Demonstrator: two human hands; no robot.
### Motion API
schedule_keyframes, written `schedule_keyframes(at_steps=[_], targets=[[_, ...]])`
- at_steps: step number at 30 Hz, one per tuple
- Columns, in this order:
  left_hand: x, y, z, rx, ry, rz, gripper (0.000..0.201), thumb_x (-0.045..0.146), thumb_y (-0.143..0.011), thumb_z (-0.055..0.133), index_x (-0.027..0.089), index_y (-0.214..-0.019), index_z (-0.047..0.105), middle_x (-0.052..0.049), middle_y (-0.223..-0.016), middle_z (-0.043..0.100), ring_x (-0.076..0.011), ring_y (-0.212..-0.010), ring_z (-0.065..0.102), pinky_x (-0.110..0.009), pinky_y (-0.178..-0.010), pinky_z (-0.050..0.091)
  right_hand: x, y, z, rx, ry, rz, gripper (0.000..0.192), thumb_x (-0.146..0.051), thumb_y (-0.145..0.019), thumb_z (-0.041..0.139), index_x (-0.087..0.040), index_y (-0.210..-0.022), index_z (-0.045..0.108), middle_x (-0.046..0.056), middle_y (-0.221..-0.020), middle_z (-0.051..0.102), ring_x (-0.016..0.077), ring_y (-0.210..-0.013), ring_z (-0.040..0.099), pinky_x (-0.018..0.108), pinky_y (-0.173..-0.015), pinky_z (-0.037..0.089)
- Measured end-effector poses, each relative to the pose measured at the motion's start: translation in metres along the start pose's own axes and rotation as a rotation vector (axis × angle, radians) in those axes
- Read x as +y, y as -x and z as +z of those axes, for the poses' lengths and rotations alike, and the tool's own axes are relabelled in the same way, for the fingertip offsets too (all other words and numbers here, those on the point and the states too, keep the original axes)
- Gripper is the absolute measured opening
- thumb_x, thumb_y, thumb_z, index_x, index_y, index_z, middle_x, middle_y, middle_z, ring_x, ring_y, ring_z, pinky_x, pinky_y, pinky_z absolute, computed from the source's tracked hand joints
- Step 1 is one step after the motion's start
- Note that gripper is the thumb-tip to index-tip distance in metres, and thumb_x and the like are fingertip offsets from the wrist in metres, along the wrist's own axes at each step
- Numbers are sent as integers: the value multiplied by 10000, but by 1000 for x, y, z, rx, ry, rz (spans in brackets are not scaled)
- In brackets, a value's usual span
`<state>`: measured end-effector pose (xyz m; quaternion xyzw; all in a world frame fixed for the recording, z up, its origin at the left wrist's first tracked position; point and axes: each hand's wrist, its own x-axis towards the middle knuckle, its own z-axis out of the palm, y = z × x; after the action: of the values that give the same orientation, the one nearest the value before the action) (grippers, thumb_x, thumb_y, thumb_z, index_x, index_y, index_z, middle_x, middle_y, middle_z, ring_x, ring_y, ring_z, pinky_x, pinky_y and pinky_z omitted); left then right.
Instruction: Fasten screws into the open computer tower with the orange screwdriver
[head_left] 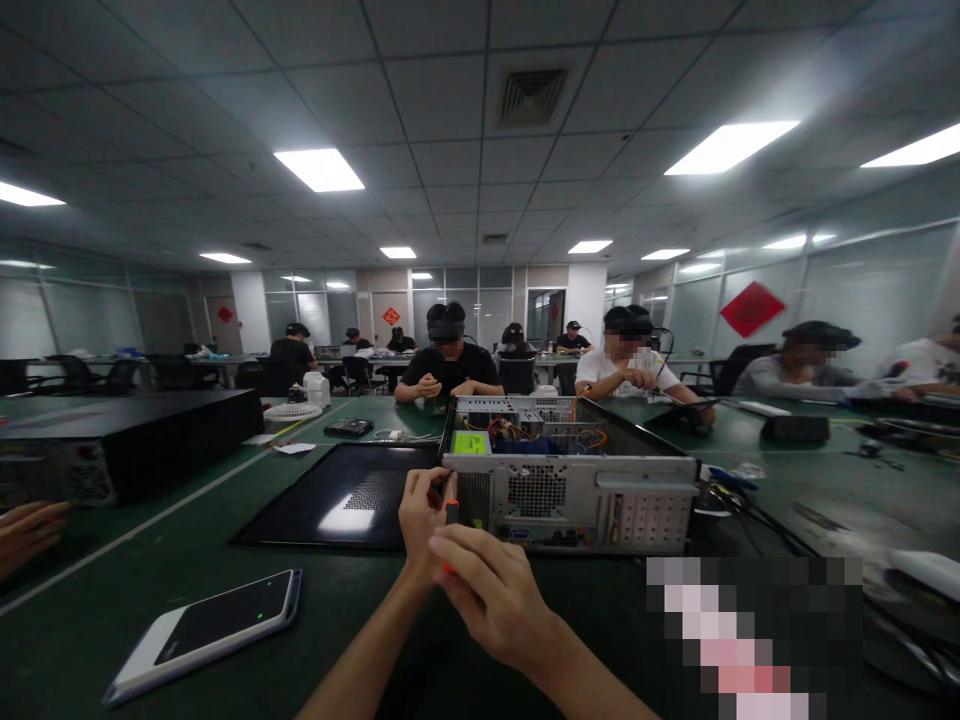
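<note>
Screwdriver (pixel 451 515) upright, tip at 12 o'clock against rear of PC case (pixel 570 480). Right hand (pixel 491 595) wrapped on handle at 6; left hand (pixel 421 520) pinching shaft, nearer case.

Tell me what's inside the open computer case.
Inside the computer case, from the top: orange cables, a green-labelled part and a metal drive cage. The rear panel hides everything lower; the board is not visible.
</note>
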<state>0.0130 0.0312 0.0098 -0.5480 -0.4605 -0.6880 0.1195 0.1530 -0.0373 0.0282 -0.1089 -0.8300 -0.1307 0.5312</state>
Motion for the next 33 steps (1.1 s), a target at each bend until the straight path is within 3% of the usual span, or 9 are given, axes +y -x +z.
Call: schedule_keyframes(at_steps=[3,8,15,23,26,29,33], targets=[[1,0,-1,-3,1,-2,123,288,-901,612,188,-907,683,-6,-837,565,-74,-574,526,-192,-513,436,0,1,2,23,-17,28,237,-290,-1005,505,-182,-1207,569,88,-1130,708,144,-1020,686,226,-790,543],[2,-1,-1,-1,-29,-10,121,293,-903,616,191,-905,680,-10,-853,563,-83,-608,542,-199,-556,463,-2,-1,-1,52,61,33,182,-295,-991,536,-227,-1119,646,77,-1106,679,123,-809,685,232,-684,533],[-3,-1,-2,-3,-27,24,124,302,-894,623,198,-921,685,-13,-853,576,-97,-639,566,-208,-573,475,-2,-4,-5,17,7,-18,301,-132,-992,439,-157,-1276,534,101,-1236,666,146,-1126,644,236,-823,532],[-8,-3,0,7,-42,23,104,290,-880,642,200,-905,689,-1,-831,561,-81,-604,546,-201,-551,451,-3,-1,-7,-9,-4,40,337,-147,-987,372,-199,-1246,582,119,-1257,589,161,-997,649,271,-757,539],[-6,-3,0,13,-44,20,120,308,-878,645,196,-881,686,-4,-833,568,-81,-594,535,-203,-552,450,-2,0,-4,-14,-47,54,283,-238,-990,441,-206,-1214,610,120,-1250,559,161,-931,642,288,-756,554],[-3,-4,-1,6,-46,11,142,327,-883,640,191,-872,682,-12,-838,575,-88,-600,534,-205,-540,441,-2,0,0,-13,-8,45,246,-268,-980,512,-236,-1194,628,88,-1147,586,142,-881,640,251,-718,545],[-2,-5,-2,13,-37,-6,161,347,-883,640,188,-900,659,-14,-858,572,-86,-604,534,-212,-552,444,-4,-2,1,45,30,27,281,-286,-992,523,-193,-1257,539,79,-1076,673,136,-931,674,220,-721,515]])
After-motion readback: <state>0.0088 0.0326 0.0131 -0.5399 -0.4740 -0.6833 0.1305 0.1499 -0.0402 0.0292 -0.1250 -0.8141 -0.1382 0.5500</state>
